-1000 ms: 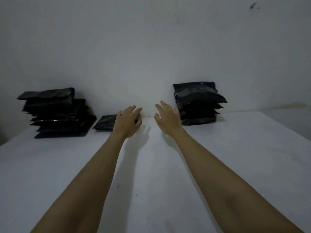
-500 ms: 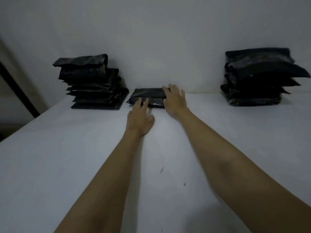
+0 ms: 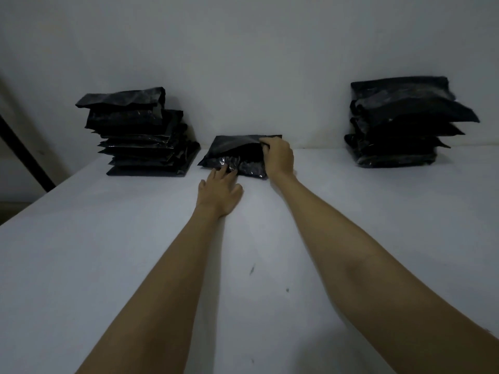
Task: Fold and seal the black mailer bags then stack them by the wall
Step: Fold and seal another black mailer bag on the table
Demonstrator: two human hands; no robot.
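A single black bag (image 3: 237, 155) lies flat on the white table (image 3: 108, 252) close to the wall (image 3: 243, 63), between 2 stacks: the left stack (image 3: 140, 133) just beside it and the right stack (image 3: 399, 122) well apart. The right hand (image 3: 278, 156) rests on the bag's right side with its fingers curled over the upper flap near the far edge, pinching it, probably so the flap can be drawn over or the bag lifted. The left hand (image 3: 220, 193) lies palm down on the table in front of the bag, fingers straight and spread, their tips touching the crinkled near edge; that looks like a brace to keep the slippery plastic from sliding while the other hand works. Both stacks stand against the wall, which fits the task's end place, and their bags sit unevenly, corners jutting out. Judging by its place beside the left stack, this bag may be starting a new pile, though whether it is already sealed cannot be told in this dim light.
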